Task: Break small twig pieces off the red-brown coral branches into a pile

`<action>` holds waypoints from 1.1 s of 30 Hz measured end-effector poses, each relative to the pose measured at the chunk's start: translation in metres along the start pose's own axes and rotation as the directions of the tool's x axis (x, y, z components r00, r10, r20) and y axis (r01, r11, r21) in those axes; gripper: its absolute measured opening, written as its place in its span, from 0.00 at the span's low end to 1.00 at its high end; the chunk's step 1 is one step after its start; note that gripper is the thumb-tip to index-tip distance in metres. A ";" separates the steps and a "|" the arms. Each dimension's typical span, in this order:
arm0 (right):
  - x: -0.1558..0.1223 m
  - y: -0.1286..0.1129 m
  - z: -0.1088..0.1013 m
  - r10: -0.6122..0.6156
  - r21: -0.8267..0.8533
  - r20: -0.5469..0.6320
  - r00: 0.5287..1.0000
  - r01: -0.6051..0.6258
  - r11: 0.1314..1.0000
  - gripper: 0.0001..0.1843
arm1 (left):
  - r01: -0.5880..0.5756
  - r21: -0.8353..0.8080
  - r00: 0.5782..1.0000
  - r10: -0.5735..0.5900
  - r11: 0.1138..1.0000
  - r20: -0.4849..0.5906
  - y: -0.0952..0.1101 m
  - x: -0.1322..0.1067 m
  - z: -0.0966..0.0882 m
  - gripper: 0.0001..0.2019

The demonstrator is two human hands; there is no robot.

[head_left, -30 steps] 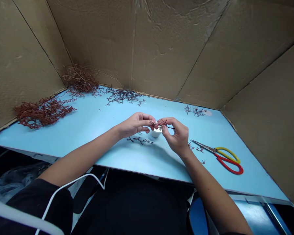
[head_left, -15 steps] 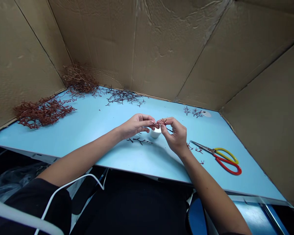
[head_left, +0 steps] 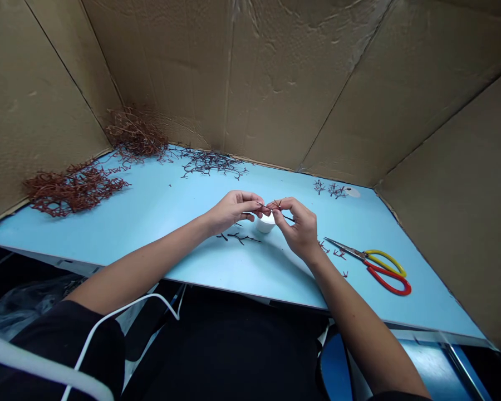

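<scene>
My left hand (head_left: 236, 210) pinches a thin dark twig piece between thumb and fingertips. Close against it, my right hand (head_left: 296, 224) is closed on a small brown branched twig (head_left: 277, 204), with a dark stem sticking out below its fingers. The fingertips of both hands nearly meet, so the ends of the pieces are partly hidden. Right under them stands a small white cup (head_left: 265, 224), its top partly covered by the fingers. Some dark forked twigs (head_left: 241, 238) lie on the table just in front of the cup.
Scissors (head_left: 365, 256) with one yellow and one red handle lie to the right, near small reddish twig bits (head_left: 339, 254). Reddish-brown twig heaps (head_left: 73, 190) fill the left side; a dark twig pile (head_left: 212, 164) lies at the back. Cardboard walls (head_left: 275, 83) enclose the blue table (head_left: 150, 223).
Both hands stay over the cup with only slight shifts. The fingertips have moved a little apart, and a thin twig end shows more clearly at the left fingertips.
</scene>
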State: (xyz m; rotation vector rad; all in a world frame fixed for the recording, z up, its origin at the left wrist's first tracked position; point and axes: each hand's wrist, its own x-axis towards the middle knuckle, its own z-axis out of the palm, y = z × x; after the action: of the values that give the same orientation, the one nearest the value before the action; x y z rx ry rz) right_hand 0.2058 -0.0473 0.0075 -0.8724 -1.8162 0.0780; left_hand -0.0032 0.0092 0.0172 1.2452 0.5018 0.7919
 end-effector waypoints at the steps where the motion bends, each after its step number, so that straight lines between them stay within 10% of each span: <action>1: 0.000 0.000 0.000 0.003 0.001 0.004 1.000 -0.003 1.000 0.04 | 0.002 0.001 1.000 -0.002 1.000 -0.002 0.000 0.000 0.000 0.13; 33: -0.005 0.007 0.010 0.140 0.044 -0.059 0.988 -0.137 0.990 0.07 | -0.119 0.023 0.989 0.120 0.993 -0.088 -0.008 0.002 0.010 0.19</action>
State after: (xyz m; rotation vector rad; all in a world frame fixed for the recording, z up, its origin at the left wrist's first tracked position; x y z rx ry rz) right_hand 0.2022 -0.0420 -0.0037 -0.9617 -1.6899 0.1735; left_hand 0.0069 0.0035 0.0124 1.2687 0.5109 0.9499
